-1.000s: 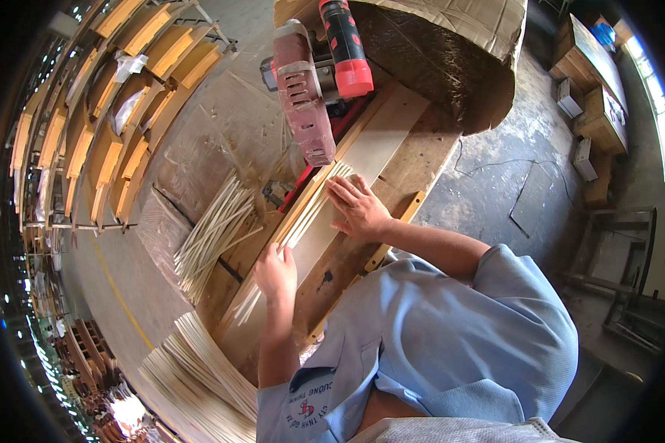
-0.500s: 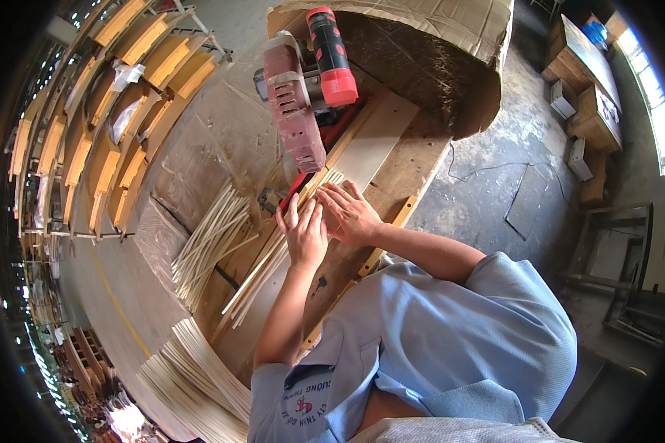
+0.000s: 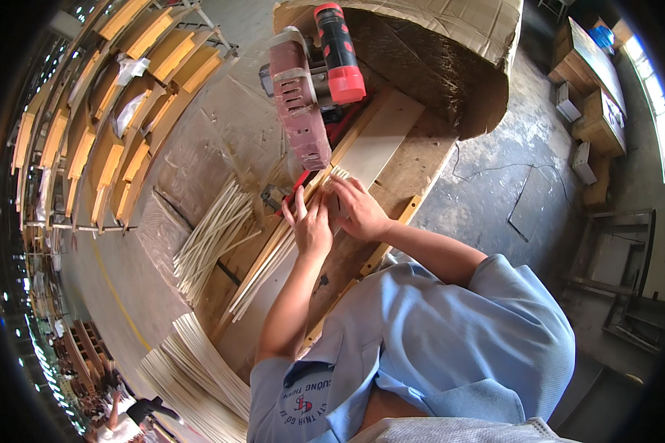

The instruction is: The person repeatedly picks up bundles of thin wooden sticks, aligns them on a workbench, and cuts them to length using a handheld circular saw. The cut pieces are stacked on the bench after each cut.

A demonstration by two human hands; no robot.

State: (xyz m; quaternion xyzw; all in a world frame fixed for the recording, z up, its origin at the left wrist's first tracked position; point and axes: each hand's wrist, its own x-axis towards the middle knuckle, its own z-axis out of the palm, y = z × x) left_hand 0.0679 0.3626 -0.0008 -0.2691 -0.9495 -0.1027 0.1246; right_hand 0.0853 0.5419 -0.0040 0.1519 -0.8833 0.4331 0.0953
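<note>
Head view, only view logged. Landmark: the circular saw, red handle and dusty pink guard, mounted at the far end of the wooden bench. Your left hand and right hand sit side by side just short of the saw, both pressed flat on a bundle of thin pale wooden strips. Left fingers are extended and lie along the strips, pointing toward the blade; right fingers are spread and bear down on the strip ends, touching the left hand. Neither hand is closed around the bundle; whether any fingertip curls under an edge cannot be told. The bundle runs from just below the saw guard back toward you, its near end fanning out loose. A wide pale board lies to the right of the saw, next to the strip ends. A second loose heap of strips lies to the left of the saw and nearer you; a larger stack of flat strips lies farther from the saw, well back. Handling judgement: strips look light, springy, easily snapped, prone to slide over one another. Hold them from above with flat palms near the saw end, fingers kept clear of the blade line.
</note>
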